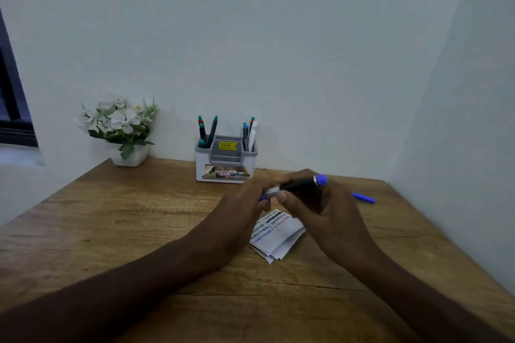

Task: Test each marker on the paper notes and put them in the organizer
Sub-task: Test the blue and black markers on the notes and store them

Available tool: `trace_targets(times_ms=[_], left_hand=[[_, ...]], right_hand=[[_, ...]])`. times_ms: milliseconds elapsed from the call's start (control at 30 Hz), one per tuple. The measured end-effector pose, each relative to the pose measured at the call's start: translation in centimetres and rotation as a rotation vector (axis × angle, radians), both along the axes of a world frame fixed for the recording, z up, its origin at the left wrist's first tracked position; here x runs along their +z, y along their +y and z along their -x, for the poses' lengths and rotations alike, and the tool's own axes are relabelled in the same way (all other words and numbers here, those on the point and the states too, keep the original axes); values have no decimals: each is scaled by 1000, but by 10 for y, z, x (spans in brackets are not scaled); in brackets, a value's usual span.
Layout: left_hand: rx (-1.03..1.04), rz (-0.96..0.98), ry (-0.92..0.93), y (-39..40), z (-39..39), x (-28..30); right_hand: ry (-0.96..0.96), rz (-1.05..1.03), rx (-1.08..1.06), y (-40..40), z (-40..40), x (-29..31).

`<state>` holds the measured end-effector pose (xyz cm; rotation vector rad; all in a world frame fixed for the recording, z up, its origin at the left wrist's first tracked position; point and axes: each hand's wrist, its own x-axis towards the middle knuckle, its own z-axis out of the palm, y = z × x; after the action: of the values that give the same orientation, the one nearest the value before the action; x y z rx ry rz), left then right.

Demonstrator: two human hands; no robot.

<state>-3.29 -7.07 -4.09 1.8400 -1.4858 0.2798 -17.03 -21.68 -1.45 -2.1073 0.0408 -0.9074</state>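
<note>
- Resting across both hands above the desk, the marker (298, 186) lies nearly level: a black barrel with a blue end cap toward the right and a silver-white section toward the left.
- The right hand (323, 211) curls round the black barrel, thumb near the silver part; the left hand (245, 203) pinches the left end, where a bit of blue shows, likely the cap or the tip.
- It looks light, stiff and smooth, so it could slip in a loose hold; the barrel's middle is the safe place to grip, and the cap probably needs a straight pull or push along the barrel.
- Whether the cap is coming off or going on cannot be told from this view.
- The paper notes (274, 234) lie on the desk just below the hands, a small fanned stack, thin and easily shifted; coloured scribbles already cover the top sheet.
- A second blue pen (363, 198) lies flat on the desk to the right, partly hidden behind the right hand, seemingly not yet put away.
- The organizer (226, 159) stands at the back against the wall, with several markers upright in its left and right slots and the middle one showing a yellow label.
- A white pot of flowers (119, 131) sits at the desk's (111, 231) back left corner, well apart from the work.
</note>
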Motion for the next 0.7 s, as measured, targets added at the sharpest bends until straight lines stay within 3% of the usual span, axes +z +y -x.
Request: trace_targets(times_ms=[100, 233, 433, 700], left_hand=[[-53, 21, -36, 3, 3, 0], [-65, 6, -43, 5, 2, 0], [-118, -76, -43, 9, 1, 0], [-14, -89, -117, 3, 4, 6]], right_hand=[[67, 17, -4, 4, 0, -12], [-14, 41, 1, 8, -1, -7], [11, -90, -55, 11, -1, -10], [26, -223, 1, 14, -3, -12]])
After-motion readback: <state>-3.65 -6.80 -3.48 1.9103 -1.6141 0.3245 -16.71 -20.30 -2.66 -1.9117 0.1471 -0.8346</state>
